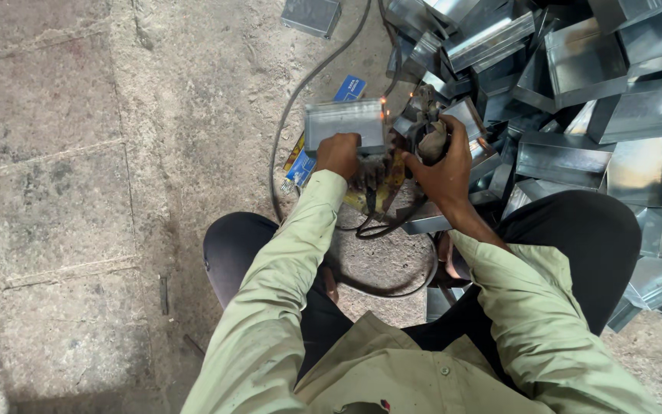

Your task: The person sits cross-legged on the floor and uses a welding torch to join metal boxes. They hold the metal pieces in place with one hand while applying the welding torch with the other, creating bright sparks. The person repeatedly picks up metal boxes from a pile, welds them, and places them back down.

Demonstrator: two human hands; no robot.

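- Squatting on a rough concrete floor [78, 192], a person in pale green sleeves works low between the knees.
- left hand [339, 153] closed on the near edge of a grey sheet-metal box [344, 123], box held at scene centre, just far of the hand.
- right hand [442, 165] wrapped tight around a dark tool handle [432, 140], just right of the box.
- small orange sparks [385, 103] at the box's right edge, where tool meets metal.
- black cable [293, 115] curves away far-left and loops near the knees.
- big pile of metal boxes [599, 100] fills the right and far-right.
- blue card [350, 88] lies beyond the box.
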